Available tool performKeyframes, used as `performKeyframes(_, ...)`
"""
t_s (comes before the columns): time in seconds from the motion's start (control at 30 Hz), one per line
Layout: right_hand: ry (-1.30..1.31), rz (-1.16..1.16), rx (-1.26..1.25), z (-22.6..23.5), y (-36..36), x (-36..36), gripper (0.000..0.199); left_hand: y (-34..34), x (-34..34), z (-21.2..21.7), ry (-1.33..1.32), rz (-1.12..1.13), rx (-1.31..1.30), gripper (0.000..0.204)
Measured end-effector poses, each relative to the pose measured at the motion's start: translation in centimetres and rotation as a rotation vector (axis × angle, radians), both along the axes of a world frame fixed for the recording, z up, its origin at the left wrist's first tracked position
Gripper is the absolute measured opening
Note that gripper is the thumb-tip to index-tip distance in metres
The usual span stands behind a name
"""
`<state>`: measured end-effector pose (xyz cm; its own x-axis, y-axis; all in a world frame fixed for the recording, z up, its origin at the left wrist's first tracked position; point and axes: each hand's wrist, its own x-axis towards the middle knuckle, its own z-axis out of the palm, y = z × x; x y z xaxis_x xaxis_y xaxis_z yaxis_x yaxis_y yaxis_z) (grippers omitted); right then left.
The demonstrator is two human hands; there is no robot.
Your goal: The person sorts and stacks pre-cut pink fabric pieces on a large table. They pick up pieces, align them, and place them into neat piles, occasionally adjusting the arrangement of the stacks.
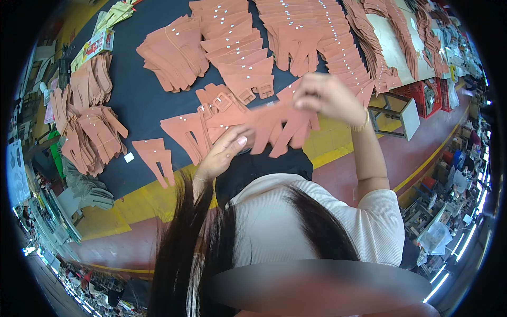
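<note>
A salmon-coloured flat cut piece with strip-like legs (266, 124), in part blurred, is stretched out over the table's near edge. My left hand (224, 153) grips its left end between thumb and fingers. My right hand (334, 100) is raised at the upper right edge of the piece, its fingers curled together and slightly smeared. Whether they pinch the piece or something small on it is hidden. Just beyond my left hand lie salmon pieces with buckle-shaped cut-outs (219, 100). A slotted salmon piece (185, 132) rests left of that hand.
Overlapping rows of salmon pieces with small white dots (240, 53) cover the dark table (127, 68). Bundles (97, 134) lie at the left, near a single forked piece (154, 158). Right of the table stand a stool (404, 119) and red crates (428, 98).
</note>
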<state>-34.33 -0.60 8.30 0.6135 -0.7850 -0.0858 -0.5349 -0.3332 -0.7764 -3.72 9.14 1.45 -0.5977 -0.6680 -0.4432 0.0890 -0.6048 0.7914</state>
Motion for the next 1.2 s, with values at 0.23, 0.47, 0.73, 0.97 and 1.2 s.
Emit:
performKeyframes(0.23, 0.391, -0.371, -0.039, -13.6, -14.6, -6.3, 0.013, -1.0, -2.2, -0.1, -0.066, 0.159, -0.046, 0.043)
performKeyframes(0.47, 0.430, -0.337, -0.079, -18.5, -18.8, -9.5, 0.017, 0.1, -2.1, -1.0, -0.236, 0.260, 0.032, 0.042)
performKeyframes(0.73, 0.582, -0.193, -0.121, -17.9, -20.7, -9.5, 0.016, 0.6, -2.5, -2.1, -0.260, 0.262, 0.032, 0.035)
performKeyframes(0.97, 0.647, -0.227, -0.779, -17.3, -14.9, -6.5, 0.017, 0.9, -2.3, -3.0, -0.244, 0.233, 0.023, 0.036)
performKeyframes(1.2, 0.516, 0.100, -0.063, -18.8, -3.4, -4.9, 0.030, 1.2, -0.8, -3.7, -0.327, 0.262, 0.079, 0.034)
